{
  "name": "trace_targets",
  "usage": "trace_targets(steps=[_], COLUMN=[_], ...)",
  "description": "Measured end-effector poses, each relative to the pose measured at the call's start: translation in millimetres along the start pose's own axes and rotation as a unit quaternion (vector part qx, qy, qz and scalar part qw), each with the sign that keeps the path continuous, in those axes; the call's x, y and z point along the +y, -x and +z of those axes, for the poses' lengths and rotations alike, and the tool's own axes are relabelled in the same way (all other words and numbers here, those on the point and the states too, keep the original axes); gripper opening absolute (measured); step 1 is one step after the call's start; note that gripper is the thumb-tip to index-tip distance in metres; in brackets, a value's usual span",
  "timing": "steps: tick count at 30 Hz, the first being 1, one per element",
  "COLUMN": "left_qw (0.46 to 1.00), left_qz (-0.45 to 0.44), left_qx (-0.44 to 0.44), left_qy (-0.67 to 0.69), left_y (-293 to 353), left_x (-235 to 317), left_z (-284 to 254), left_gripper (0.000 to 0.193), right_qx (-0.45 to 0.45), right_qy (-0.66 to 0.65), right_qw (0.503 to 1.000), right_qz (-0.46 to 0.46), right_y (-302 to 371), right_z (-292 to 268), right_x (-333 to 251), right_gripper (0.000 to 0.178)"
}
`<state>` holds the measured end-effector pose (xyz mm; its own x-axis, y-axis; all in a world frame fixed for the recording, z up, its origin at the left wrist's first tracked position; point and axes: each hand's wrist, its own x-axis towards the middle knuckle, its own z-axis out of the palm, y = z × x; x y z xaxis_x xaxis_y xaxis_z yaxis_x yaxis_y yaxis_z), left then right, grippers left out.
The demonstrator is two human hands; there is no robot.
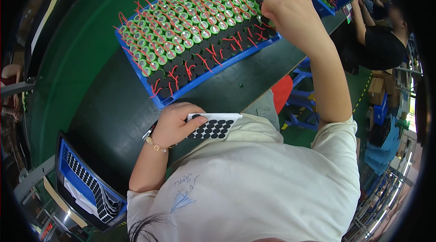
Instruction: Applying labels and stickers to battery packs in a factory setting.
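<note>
While the L hand (180, 125) pinches a white, black-dotted sticker sheet (212, 127), the R hand (287, 14), fingers bent, is at the right end of a blue tray (222, 70); can't tell if it grips anything. Tray, on dark bench (111, 108), holds rows of green cells (185, 34), red wires (214, 52) & black discs (182, 81) along near side.

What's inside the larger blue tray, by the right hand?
Rows of green cells, red wires, and black discs along the near side. The right hand hides part of the tray's right end; the floor under the cells can't be seen.
</note>
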<state>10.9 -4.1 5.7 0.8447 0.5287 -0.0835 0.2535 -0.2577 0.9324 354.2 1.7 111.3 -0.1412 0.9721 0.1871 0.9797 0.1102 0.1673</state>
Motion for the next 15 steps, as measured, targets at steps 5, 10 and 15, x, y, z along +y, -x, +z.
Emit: trace_targets(steps=[5, 10, 15], left_qw=[1.0, 1.0, 1.0], left_qz=[0.001, -0.004, -0.003], left_qx=[-0.006, -0.012, -0.019], left_qy=[-0.013, -0.003, -0.005], left_y=[-1.1, -0.9, -1.9], left_x=[1.0, 3.4, 5.2], left_z=[-0.6, -2.2, -2.5], left_gripper=[0.017, 0.016, 0.016], right_qx=[0.05, 0.004, -0.002], right_qy=[-0.016, -0.001, 0.001], right_qw=[0.999, 1.0, 1.0], right_qz=[-0.01, -0.008, 0.004], right_y=[1.0, -3.5, -5.4], right_z=[7.1, 1.8, -0.4], right_x=[2.3, 0.9, -2.0], right_gripper=[0.003, 0.003, 0.001])
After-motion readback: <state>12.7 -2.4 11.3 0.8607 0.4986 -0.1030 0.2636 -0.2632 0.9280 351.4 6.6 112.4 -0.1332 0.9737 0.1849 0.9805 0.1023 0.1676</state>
